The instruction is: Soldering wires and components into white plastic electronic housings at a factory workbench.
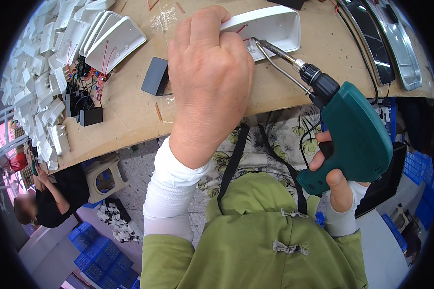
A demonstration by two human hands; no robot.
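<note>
A: What did the white housing (282, 29) look like?

B: It was a long, shallow plastic shell with rounded corners, tilted so its hollow side faced the wearer, with thin red wires (241, 29) inside

A: And the green soldering gun (359, 127)?

B: It was pistol-shaped, its grip hanging downward, its black collar (318, 82) aimed up and to the left, with a bent metal tube (285, 73) running beside the nozzle

A: Where did its tip sit?

B: The darkened tip (269, 46) reached into the housing, near the wires; whether they touched could not be told
</note>
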